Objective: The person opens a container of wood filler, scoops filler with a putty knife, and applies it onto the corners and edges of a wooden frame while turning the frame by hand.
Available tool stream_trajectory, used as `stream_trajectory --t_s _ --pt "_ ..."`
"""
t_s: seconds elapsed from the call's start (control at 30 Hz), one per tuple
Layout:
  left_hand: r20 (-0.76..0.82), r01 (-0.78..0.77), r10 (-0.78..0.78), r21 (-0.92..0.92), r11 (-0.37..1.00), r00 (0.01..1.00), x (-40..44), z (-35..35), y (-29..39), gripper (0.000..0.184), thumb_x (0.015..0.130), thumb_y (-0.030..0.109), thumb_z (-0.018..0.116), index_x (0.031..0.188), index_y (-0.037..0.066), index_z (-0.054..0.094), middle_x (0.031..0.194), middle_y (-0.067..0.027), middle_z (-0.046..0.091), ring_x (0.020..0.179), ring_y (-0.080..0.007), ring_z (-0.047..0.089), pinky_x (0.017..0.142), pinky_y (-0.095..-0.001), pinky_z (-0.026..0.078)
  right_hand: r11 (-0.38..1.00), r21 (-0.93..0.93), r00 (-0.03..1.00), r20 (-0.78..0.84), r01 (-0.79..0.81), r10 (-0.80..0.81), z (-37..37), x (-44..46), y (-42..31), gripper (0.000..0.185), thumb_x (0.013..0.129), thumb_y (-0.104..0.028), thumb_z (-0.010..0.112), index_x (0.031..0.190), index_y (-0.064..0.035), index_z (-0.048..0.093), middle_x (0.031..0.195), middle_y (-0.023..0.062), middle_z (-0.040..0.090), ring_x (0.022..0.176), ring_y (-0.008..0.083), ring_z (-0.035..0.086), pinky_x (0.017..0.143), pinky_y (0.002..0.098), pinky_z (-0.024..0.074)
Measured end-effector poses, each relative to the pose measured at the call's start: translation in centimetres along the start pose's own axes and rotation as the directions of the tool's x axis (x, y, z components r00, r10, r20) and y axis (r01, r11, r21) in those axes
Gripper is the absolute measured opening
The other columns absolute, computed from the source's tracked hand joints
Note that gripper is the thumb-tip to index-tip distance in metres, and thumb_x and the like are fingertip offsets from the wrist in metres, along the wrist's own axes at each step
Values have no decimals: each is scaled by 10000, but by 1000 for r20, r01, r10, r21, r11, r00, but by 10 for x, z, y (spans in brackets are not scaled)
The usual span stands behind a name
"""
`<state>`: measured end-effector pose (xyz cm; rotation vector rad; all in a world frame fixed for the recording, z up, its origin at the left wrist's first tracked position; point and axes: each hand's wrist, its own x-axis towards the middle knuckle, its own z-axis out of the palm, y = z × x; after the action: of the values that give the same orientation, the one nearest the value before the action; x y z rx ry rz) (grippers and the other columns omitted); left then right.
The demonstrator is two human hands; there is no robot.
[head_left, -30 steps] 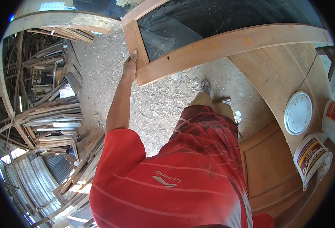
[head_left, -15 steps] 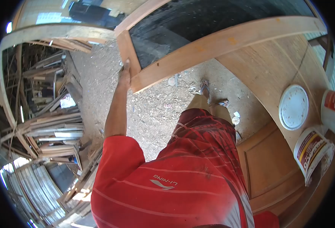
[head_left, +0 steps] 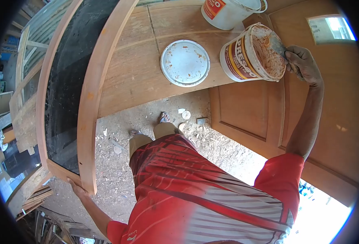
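My right hand (head_left: 304, 65) is closed round the handle of a putty knife (head_left: 276, 45), its blade in the reddish-brown paste (head_left: 265, 51) of an open, tilted bucket (head_left: 238, 61) with a yellow and maroon label. At the lower left, my left hand (head_left: 78, 188) grips the near end of a long wooden frame (head_left: 90, 110), which holds a dark glass pane (head_left: 71, 91). Part of that hand's fingers is hidden by the frame. A round white lid (head_left: 185, 63) with paste spots lies on the wooden board beside the bucket.
The wooden board (head_left: 126, 65) bears the frame, lid and bucket. A second white bucket (head_left: 228, 14) stands behind. A panelled wooden door (head_left: 244, 110) is on the right. Wood shavings and scraps cover the ground (head_left: 114, 171); stacked timber (head_left: 37, 199) lies at the lower left.
The view has swung right, towards the buckets. My right hand, out of sight before, now shows with a putty knife in the bucket. My left hand stays on the frame's end.
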<state>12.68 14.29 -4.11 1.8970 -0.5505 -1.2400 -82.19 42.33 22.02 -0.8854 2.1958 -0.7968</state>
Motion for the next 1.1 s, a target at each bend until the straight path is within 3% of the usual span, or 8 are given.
stream_trajectory --t_s 0.2,0.23,0.33,0.47,0.6,0.7,0.93,1.1 --pt "109 53 -62 81 995 992 59 -52 -49 686 1104 536 481 1604 70 422 1530 -163 526 1245 -317 618 1046 -438 547 977 207 991 -129 56 -30 48 -26 16 269 1058 -238 645 1204 -13 670 928 5 652 751 69 601 642 210 492" --pt "259 -378 276 589 714 926 54 -48 -40 589 1151 390 435 1613 27 400 1469 -187 594 1298 -277 611 1106 -376 497 945 322 997 -71 60 -39 60 -30 25 303 1065 -224 646 1279 -10 643 978 14 667 781 66 614 656 206 504" --pt "92 -187 185 7 982 978 -10 14 -14 778 1091 497 542 1631 -25 338 1675 -169 362 1572 -243 276 1304 -396 180 880 439 977 24 182 -214 153 -46 4 378 1048 -213 632 1350 14 607 934 41 660 739 58 586 613 197 466" --pt "74 -42 65 -276 960 995 -33 28 1 702 1079 500 572 1558 9 421 1475 -158 569 1325 -292 603 1113 -447 516 819 574 946 272 -11 -178 338 -83 -60 510 958 -273 761 1370 -2 631 819 74 690 622 106 651 547 230 557" --pt "286 24 73 -322 946 956 -25 12 7 664 1057 472 616 1530 41 438 1413 -134 604 1300 -272 622 1101 -446 529 823 561 790 541 -83 -289 521 -148 -162 326 1026 -231 714 1253 1 690 863 55 727 562 62 572 508 210 482" --pt "558 134 65 -308 942 827 -6 -17 9 682 1019 434 708 1512 60 422 1392 -124 601 1257 -260 651 1027 -455 589 824 563 706 556 69 -439 617 -197 -198 335 1047 -46 644 1379 -7 666 993 63 725 868 115 670 761 292 580" --pt "727 117 -45 -49 992 685 25 -30 11 708 1029 521 666 1535 101 404 1393 -95 597 1216 -254 671 1023 -454 574 692 -180 696 394 699 -600 698 -268 -281 410 1013 -19 599 1407 -114 666 1010 149 715 864 325 699 776 427 568" --pt "751 137 -69 -29 990 657 27 -33 12 692 1011 543 687 1496 120 431 1368 -100 605 1168 -269 684 1012 -437 576 476 -552 728 495 685 -474 718 -300 -296 449 1003 -93 590 1447 -148 624 992 177 672 947 389 699 803 523 571"
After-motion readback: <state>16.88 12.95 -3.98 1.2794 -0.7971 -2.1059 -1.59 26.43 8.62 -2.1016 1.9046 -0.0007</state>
